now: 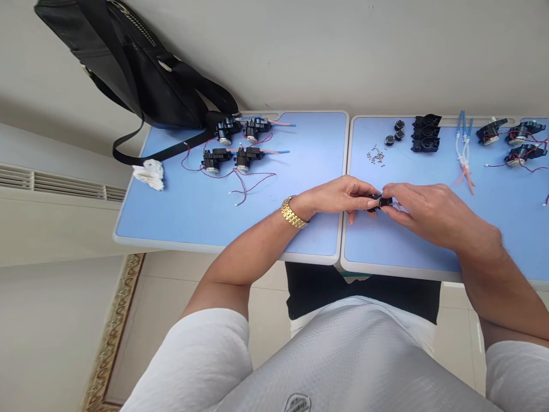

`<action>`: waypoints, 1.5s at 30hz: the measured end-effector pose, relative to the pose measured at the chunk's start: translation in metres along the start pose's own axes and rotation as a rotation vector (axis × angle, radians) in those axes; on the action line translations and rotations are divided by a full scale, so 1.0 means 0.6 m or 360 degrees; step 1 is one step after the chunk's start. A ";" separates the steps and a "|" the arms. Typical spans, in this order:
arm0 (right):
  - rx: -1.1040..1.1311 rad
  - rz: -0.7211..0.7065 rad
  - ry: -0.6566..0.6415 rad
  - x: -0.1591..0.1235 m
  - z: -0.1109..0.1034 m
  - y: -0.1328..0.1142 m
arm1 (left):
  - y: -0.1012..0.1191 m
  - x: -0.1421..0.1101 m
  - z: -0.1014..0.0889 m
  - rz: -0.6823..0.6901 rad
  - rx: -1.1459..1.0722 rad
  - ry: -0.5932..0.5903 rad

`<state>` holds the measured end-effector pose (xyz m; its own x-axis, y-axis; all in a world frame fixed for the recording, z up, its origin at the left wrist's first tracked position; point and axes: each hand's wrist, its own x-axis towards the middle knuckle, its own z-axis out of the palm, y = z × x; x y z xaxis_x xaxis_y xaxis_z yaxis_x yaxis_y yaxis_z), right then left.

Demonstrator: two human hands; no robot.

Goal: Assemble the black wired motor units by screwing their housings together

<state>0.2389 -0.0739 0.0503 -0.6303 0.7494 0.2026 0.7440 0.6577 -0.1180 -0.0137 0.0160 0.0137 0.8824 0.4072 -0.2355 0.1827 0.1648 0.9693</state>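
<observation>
My left hand [341, 197] and my right hand [422, 209] meet over the seam between two blue tables, both pinched on one small black part [377, 202]. A gold watch [293, 213] sits on my left wrist. Small screws [376, 155] lie just beyond my hands. Further back are black round caps [395, 133] and a stack of black housings [425, 133].
Several assembled black units with red wires [234, 150] sit on the left table [193, 200], beside a black bag [141, 74] and crumpled tissue [149, 173]. On the right table [493, 194] lie clear tubes [464, 150] and more wired units [514, 140].
</observation>
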 end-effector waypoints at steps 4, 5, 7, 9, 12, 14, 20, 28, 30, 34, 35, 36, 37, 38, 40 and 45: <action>0.0040 0.0031 -0.0021 -0.001 0.001 0.001 | 0.000 -0.001 0.000 0.0007 0.0017 -0.0006; 0.0056 0.0036 -0.0025 -0.001 0.001 0.002 | 0.001 -0.001 0.001 0.0006 0.0018 -0.0004; 0.0086 0.0044 -0.0020 0.000 0.002 0.003 | 0.001 -0.001 0.001 0.0008 0.0018 -0.0002; 0.0110 0.0045 -0.0014 0.000 0.002 0.004 | 0.001 -0.001 0.002 0.0017 0.0016 0.0000; 0.0106 0.0032 -0.0018 0.000 0.002 0.005 | 0.001 0.000 0.003 0.0018 0.0019 0.0007; 0.0062 0.0034 -0.0020 0.002 0.001 0.004 | 0.001 0.000 0.004 0.0015 0.0034 0.0027; -0.0102 0.0106 -0.0046 0.006 -0.004 -0.007 | -0.002 0.002 0.006 0.0015 0.0065 0.0096; -0.0134 0.0160 -0.0097 0.005 -0.006 -0.007 | -0.004 0.004 0.007 0.0026 0.0042 0.0132; -0.0127 0.0131 -0.0099 0.005 -0.007 -0.005 | -0.003 0.004 0.007 0.0022 0.0035 0.0136; -0.0111 0.0095 -0.0118 0.004 -0.006 -0.003 | -0.002 0.004 0.008 0.0011 0.0019 0.0133; -0.0107 0.0088 -0.0119 0.003 -0.005 -0.002 | -0.002 0.004 0.008 0.0008 0.0016 0.0128; -0.0104 0.0083 -0.0116 0.003 -0.005 -0.001 | -0.001 0.003 0.008 0.0006 0.0014 0.0123; -0.0100 0.0077 -0.0108 0.002 -0.004 -0.001 | -0.001 0.003 0.007 0.0006 0.0012 0.0119; -0.0095 0.0073 -0.0097 0.001 -0.003 0.000 | 0.000 0.003 0.007 0.0005 0.0010 0.0116; -0.0086 0.0075 -0.0081 0.000 -0.002 0.000 | 0.000 0.001 0.006 0.0003 0.0006 0.0106; -0.0068 0.0069 -0.0040 0.002 -0.002 0.000 | -0.001 0.000 0.003 0.0020 0.0006 0.0072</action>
<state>0.2384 -0.0730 0.0515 -0.6023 0.7792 0.1734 0.7791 0.6211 -0.0847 -0.0132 0.0145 0.0132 0.8642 0.4496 -0.2260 0.1732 0.1559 0.9725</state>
